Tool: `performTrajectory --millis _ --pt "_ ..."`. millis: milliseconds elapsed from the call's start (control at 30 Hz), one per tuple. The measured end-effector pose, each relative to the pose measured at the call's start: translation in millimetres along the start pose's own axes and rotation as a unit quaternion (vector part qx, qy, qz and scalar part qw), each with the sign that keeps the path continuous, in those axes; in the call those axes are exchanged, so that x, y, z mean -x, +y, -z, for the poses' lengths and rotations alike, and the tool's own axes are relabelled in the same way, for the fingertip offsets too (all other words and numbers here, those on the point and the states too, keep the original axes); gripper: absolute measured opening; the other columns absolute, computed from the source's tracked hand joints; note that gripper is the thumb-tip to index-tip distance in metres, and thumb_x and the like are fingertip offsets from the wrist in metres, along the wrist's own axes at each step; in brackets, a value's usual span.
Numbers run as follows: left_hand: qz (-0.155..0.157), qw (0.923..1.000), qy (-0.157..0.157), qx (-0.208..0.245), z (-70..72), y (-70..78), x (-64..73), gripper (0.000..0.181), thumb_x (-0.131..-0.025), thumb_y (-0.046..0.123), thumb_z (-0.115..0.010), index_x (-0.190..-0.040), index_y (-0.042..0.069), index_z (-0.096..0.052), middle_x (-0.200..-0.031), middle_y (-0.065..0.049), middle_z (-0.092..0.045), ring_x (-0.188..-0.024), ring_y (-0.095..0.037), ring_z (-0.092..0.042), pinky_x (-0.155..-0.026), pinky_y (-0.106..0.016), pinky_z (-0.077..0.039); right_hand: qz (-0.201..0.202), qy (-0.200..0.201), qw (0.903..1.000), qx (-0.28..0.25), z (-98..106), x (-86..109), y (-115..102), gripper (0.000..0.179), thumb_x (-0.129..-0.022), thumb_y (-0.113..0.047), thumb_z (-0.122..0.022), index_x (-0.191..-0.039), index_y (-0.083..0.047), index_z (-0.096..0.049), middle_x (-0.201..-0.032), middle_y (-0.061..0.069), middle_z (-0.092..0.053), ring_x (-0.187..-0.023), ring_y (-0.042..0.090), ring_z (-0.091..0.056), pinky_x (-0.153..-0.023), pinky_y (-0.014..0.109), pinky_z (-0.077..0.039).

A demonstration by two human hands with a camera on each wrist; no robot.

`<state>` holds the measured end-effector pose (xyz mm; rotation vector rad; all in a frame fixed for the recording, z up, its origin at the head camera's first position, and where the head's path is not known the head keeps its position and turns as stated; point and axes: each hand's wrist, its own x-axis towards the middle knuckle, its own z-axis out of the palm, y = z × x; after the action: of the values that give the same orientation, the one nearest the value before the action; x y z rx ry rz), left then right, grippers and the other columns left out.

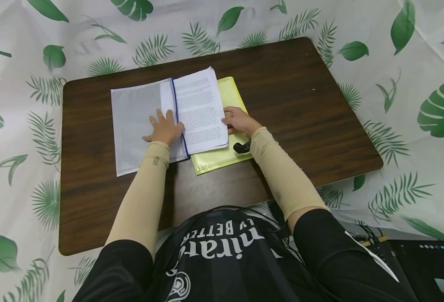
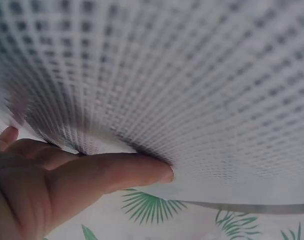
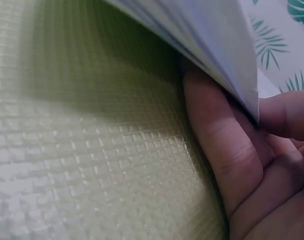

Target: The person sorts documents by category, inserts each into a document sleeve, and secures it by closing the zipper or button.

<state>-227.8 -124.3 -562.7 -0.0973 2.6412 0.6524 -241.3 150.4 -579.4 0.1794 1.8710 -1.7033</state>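
A translucent mesh document pouch (image 1: 133,126) with a blue edge lies on the table's left half. My left hand (image 1: 165,129) rests on it, fingers spread near that edge; the left wrist view shows the thumb (image 2: 126,172) stretched out along the mesh. A stack of printed papers (image 1: 201,111) extends rightward from the blue edge, and a white strip shows through the mesh beside it. At the stack's right side my right hand (image 1: 241,121) pinches the paper edge, fingers underneath and thumb on the other face in the right wrist view. Under the papers lies a yellow mesh pouch (image 1: 222,161).
The dark wood-grain table (image 1: 301,105) has rounded corners. A leaf-patterned white sheet (image 1: 395,126) surrounds it. A black wrist-worn device (image 1: 241,147) sits by the right wrist, over the yellow pouch. Black electronic equipment (image 1: 429,260) stands at the lower right.
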Motion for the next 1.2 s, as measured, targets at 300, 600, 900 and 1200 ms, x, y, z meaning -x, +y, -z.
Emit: performTrajectory --millis 300,600,900,1200 --pt "0.001 0.9995 -0.013 -0.028 2.6 -3.0 -2.4 0.073 -0.104 0.051 -0.032 -0.164 0.029 0.003 -0.168 -0.013 0.02 -0.151 -0.046 0.019 -0.095 -0.09 -0.007 -0.005 -0.001 0.9999 -0.013 -2 -4.3 -3 0.056 -0.106 -0.005 -0.049 -0.159 -0.018 -0.035 -0.14 0.015 -0.061 -0.102 0.027 -0.07 -0.067 0.031 -0.059" --pt "0.007 0.9993 -0.017 -0.032 4.0 -1.9 -6.2 0.071 -0.105 0.053 -0.028 -0.164 0.031 0.005 -0.168 -0.012 0.021 -0.15 -0.045 0.02 -0.096 -0.09 -0.008 0.063 -0.011 0.9963 0.057 -18 -9.0 -9 0.053 -0.107 0.0 -0.045 -0.158 -0.011 -0.038 -0.13 0.02 -0.065 -0.084 0.021 -0.067 -0.06 0.027 -0.052" --pt "0.01 0.9995 -0.009 -0.027 4.0 -2.1 -5.4 0.073 -0.104 0.056 -0.033 -0.164 0.031 0.001 -0.168 -0.012 0.02 -0.151 -0.045 0.019 -0.096 -0.09 -0.009 0.02 -0.002 0.9997 0.014 -18 -10.0 -6 0.056 -0.107 -0.009 -0.049 -0.16 -0.016 -0.032 -0.146 0.014 -0.056 -0.107 0.027 -0.067 -0.069 0.03 -0.058" --pt "0.007 0.9997 -0.012 -0.02 4.2 -2.1 0.5 0.074 -0.104 0.054 -0.036 -0.165 0.029 -0.003 -0.168 -0.013 0.017 -0.151 -0.046 0.018 -0.096 -0.09 -0.009 0.007 -0.014 0.9999 -0.005 -16 -10.6 0 0.057 -0.107 -0.015 -0.051 -0.161 -0.015 -0.031 -0.143 0.014 -0.058 -0.112 0.028 -0.067 -0.08 0.034 -0.059"
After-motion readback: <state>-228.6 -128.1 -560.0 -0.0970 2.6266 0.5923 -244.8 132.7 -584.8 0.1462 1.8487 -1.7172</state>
